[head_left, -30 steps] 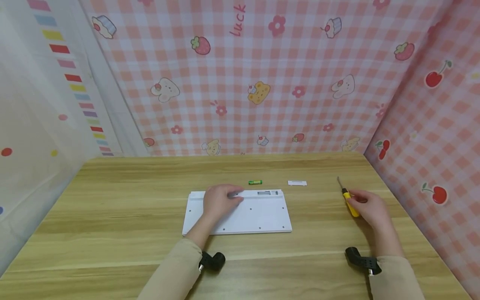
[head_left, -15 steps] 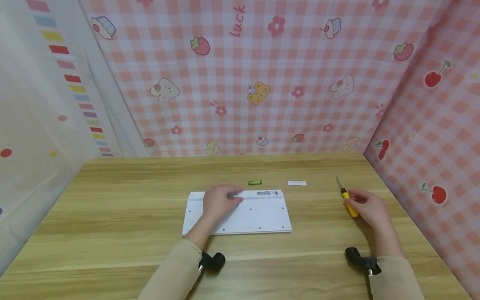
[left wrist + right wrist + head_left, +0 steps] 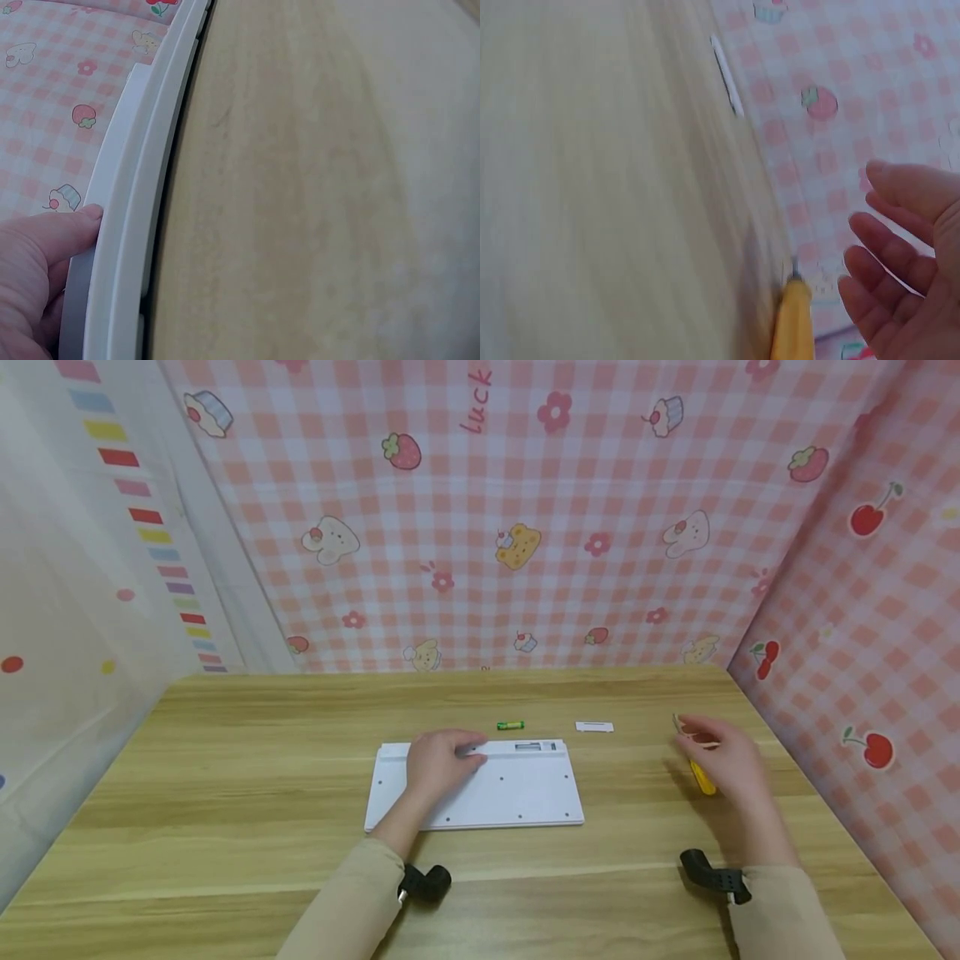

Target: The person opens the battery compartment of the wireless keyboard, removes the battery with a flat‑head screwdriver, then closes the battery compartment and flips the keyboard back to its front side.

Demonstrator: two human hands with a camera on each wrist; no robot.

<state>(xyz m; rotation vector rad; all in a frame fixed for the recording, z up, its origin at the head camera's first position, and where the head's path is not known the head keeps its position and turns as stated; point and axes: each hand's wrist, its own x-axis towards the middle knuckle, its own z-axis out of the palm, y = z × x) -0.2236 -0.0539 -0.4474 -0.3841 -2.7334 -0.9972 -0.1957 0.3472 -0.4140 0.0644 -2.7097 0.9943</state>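
A white keyboard (image 3: pixel 525 797) lies underside up on the wooden table, its small battery slot (image 3: pixel 527 746) uncovered near the far edge. My left hand (image 3: pixel 435 764) holds the keyboard's raised far ridge; the left wrist view has the thumb (image 3: pixel 79 229) on that ridge and the other fingers behind it. On the right, a yellow-handled screwdriver (image 3: pixel 703 779) lies on the table, partly covered by my right hand (image 3: pixel 726 760). In the right wrist view, that hand's fingers are relaxed and apart from the screwdriver's yellow handle (image 3: pixel 792 322).
Beyond the keyboard lies a green battery (image 3: pixel 510 725). To its right is a white battery cover (image 3: pixel 594 727). Checkered cloth (image 3: pixel 480 527) hangs behind the table (image 3: pixel 247 752), with more cloth at both sides.
My right hand has let go of the screwdriver and lifted slightly forward and left above it. The screwdriver stays on the table. The left hand and keyboard have not moved.
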